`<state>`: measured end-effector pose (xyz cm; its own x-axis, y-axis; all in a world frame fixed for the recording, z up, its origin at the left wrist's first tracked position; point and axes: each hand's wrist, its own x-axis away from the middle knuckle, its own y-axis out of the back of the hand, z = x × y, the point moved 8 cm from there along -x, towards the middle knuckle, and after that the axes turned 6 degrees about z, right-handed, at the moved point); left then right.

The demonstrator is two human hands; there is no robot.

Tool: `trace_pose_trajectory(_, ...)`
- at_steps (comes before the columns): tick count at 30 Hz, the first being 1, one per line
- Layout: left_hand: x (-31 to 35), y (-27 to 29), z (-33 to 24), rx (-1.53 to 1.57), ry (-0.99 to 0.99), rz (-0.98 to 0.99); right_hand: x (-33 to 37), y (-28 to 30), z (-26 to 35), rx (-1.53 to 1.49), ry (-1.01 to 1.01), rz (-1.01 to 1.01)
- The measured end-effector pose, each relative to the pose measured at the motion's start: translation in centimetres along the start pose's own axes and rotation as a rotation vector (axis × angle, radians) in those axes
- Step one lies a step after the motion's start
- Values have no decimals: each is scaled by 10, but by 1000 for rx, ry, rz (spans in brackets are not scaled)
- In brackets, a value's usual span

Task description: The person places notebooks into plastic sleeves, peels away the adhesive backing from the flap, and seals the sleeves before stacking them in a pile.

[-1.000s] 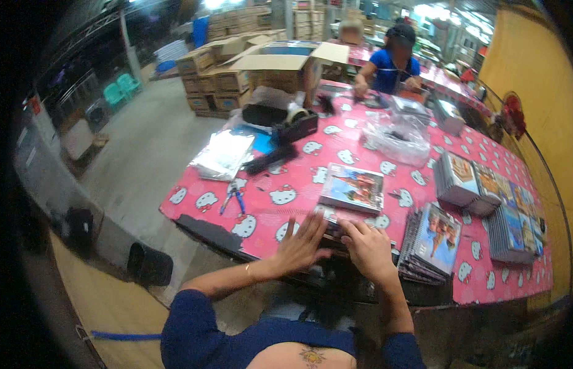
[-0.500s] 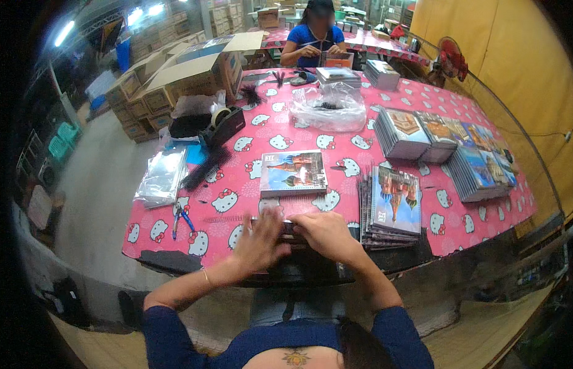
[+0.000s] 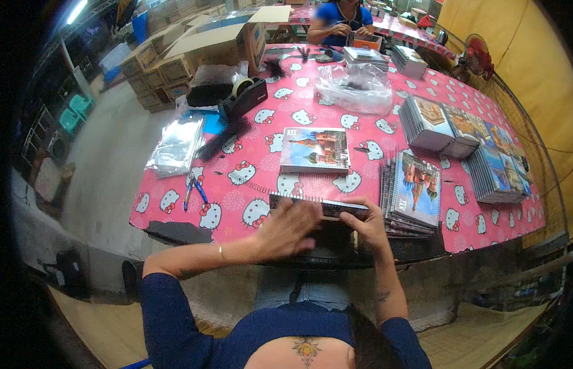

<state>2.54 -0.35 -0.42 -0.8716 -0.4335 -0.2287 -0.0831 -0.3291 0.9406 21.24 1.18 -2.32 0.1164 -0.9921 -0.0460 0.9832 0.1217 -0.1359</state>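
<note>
Your right hand (image 3: 369,224) grasps the right end of a dark spiral-bound notebook (image 3: 345,210), thumb on its near side, fingers over the top. Notebook is at the table's near edge, directly before you, coil side up; loose wire coil (image 3: 252,186) runs out past its left end. Your left hand (image 3: 289,229) is blurred, fingers extended, not clenched, over the notebook's left half; cannot tell how firmly it presses.

Containers: open cardboard box (image 3: 257,46) at the far left, flaps spread, something blue inside, too small to make out. Clear plastic bag (image 3: 336,98) beyond the notebook pile (image 3: 316,147), crumpled, dark contents showing through. Black tape dispenser (image 3: 252,98) holds a tape roll (image 3: 241,88). Clear plastic sleeves (image 3: 176,144) lie stacked at left, blue-handled pliers (image 3: 197,189) just below them. Right of your right hand, an uneven notebook stack (image 3: 416,187) on the pink tablecloth (image 3: 234,203).
</note>
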Motion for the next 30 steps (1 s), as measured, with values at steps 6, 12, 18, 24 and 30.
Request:
trace_pose_trajectory(6,-25,9,38,-58,170,86,0,-15,-2,30,99,-37)
trace_pose_trajectory(12,-32,29,44,-101,234,10,-1,-22,-4,-7,108,-88)
trace_pose_trajectory(18,-34,27,37,12,233,-11,-6,-22,-2,99,224,-54)
trace_pose_trajectory(24,-3,3,-10,65,-20,-97,-3,-23,-6,31,130,82)
trace_pose_trajectory(30,-6,-5,-29,129,-91,8,-3,-28,-6,237,151,153)
